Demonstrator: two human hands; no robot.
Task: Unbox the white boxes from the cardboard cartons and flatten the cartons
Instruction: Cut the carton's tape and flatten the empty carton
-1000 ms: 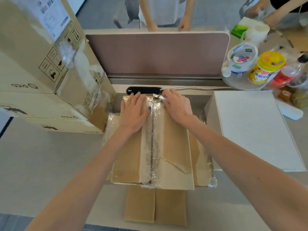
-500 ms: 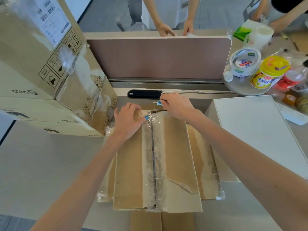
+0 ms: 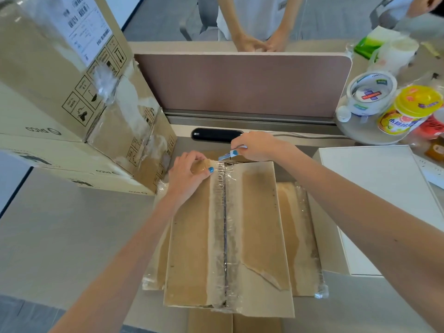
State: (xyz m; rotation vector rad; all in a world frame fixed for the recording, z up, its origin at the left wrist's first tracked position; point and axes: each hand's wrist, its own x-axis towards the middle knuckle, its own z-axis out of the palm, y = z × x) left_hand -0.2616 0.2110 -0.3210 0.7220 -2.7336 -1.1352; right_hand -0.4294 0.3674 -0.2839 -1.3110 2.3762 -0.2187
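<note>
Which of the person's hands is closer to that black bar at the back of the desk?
The right hand: it sits just below the black bar's right end. The left hand is lower, resting on the taped carton.

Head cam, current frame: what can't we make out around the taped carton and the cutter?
- Carton contents: flaps closed and taped, inside hidden, head view.
- Cutter blade tip: too small and partly hidden by the right hand.
- Carton far-left corner: hidden under the left hand.
- Flat cardboard beneath: cut off by the bottom edge.
- Shipping label on the stacked cartons: print too small.
</note>
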